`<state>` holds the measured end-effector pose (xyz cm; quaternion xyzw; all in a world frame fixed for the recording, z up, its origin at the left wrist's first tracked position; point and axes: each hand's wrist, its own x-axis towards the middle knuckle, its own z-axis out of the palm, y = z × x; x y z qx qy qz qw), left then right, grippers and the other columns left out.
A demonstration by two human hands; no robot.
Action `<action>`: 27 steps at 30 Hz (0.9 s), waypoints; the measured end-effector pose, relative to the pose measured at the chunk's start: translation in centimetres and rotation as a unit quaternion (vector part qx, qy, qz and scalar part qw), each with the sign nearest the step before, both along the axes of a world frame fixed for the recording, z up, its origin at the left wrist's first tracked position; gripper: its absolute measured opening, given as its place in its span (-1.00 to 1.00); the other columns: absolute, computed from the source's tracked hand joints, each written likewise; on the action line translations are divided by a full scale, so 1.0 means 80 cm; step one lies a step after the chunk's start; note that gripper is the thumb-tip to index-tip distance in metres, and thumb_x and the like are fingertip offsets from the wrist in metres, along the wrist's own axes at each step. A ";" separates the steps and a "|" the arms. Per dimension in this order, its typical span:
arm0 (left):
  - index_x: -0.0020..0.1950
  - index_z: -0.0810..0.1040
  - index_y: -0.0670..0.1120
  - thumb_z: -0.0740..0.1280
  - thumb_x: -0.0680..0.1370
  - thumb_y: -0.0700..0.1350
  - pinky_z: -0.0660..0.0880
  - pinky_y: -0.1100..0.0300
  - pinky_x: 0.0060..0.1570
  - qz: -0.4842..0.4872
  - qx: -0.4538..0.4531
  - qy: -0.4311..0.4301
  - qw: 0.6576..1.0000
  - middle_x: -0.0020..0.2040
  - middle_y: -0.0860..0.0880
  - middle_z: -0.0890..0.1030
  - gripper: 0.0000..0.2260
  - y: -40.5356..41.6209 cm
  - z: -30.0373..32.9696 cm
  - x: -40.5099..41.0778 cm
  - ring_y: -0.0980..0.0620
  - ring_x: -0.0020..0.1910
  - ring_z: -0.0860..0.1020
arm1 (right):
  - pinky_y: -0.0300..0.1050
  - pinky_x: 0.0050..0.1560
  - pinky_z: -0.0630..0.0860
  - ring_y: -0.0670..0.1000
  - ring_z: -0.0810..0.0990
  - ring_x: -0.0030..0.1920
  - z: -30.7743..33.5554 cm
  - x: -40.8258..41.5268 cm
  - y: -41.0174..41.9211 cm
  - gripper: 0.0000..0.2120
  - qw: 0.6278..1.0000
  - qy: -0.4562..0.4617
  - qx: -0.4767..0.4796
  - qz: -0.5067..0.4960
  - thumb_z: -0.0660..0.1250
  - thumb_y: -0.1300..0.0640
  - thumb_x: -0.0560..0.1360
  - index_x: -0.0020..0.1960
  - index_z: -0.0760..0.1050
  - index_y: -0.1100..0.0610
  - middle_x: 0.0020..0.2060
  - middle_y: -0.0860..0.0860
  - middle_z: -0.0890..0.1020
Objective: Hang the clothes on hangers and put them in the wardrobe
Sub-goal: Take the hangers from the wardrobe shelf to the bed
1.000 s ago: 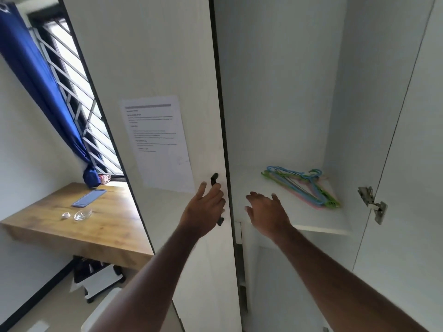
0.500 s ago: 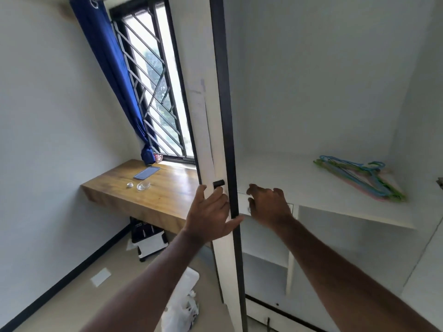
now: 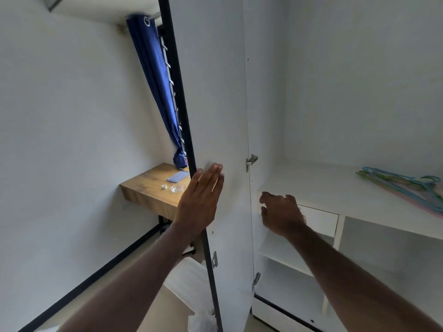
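The white wardrobe stands open, its left door [image 3: 215,97] swung wide so I see its inner face. My left hand [image 3: 200,200] lies flat with straight fingers against that inner face, near the black edge. My right hand [image 3: 280,216] hovers with loosely curled fingers at the front edge of the wardrobe shelf [image 3: 318,188], holding nothing. A stack of coloured plastic hangers [image 3: 402,185], blue, green and pink, lies on the shelf at the right. No clothes are in view.
A wooden desk [image 3: 148,195] stands left of the door under a blue curtain [image 3: 155,87], with a phone [image 3: 177,176] and a small glass dish [image 3: 177,188] on it. Lower shelves [image 3: 282,255] sit inside the wardrobe. White items lie on the floor by the door.
The left door has swung from nearly shut to wide open. My left hand moved from its black handle to lying flat on the inner face. My right hand stayed near the shelf edge.
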<state>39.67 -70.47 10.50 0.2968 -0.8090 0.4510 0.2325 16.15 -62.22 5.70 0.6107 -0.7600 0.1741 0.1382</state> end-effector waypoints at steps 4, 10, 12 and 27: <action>0.62 0.08 -0.19 0.27 0.59 0.15 -0.17 -0.25 0.55 0.124 0.025 -0.083 0.988 0.64 -0.23 -0.03 -0.26 -0.064 0.037 0.041 -0.20 0.62 -0.10 | 0.06 0.35 0.29 0.03 0.66 0.08 0.017 0.028 -0.024 -0.75 1.000 -0.009 -0.009 0.012 0.23 0.06 0.54 0.21 0.46 -0.01 0.06 -0.05 0.69; 0.65 -0.10 0.05 0.29 0.55 0.28 -0.21 -0.20 0.55 0.186 0.106 -0.063 0.975 0.65 -0.03 -0.20 -0.16 -0.138 0.061 0.080 -0.03 0.62 -0.21 | 0.08 0.36 0.31 0.05 0.65 0.11 0.046 0.045 -0.051 -0.73 0.999 0.013 -0.042 0.008 0.24 0.07 0.55 0.24 0.46 0.01 0.03 -0.04 0.69; 0.65 -0.10 0.06 0.32 0.52 0.27 -0.24 -0.17 0.55 0.156 0.088 -0.070 0.981 0.65 -0.02 -0.21 -0.14 -0.145 0.057 0.083 -0.02 0.62 -0.21 | 0.08 0.33 0.34 0.06 0.64 0.12 0.056 0.046 -0.058 -0.70 0.998 0.014 -0.060 0.008 0.25 0.08 0.55 0.27 0.48 0.03 0.04 -0.02 0.69; 0.57 0.19 -0.20 0.35 0.46 0.03 -0.11 -0.38 0.48 0.146 0.090 -0.002 0.985 0.60 -0.30 0.08 -0.26 -0.119 0.026 0.026 -0.31 0.59 -0.02 | 0.03 0.17 0.42 0.14 0.61 0.14 0.064 0.030 -0.050 -0.65 0.999 0.006 -0.050 -0.017 0.22 0.07 0.59 0.36 0.46 0.06 0.10 0.07 0.68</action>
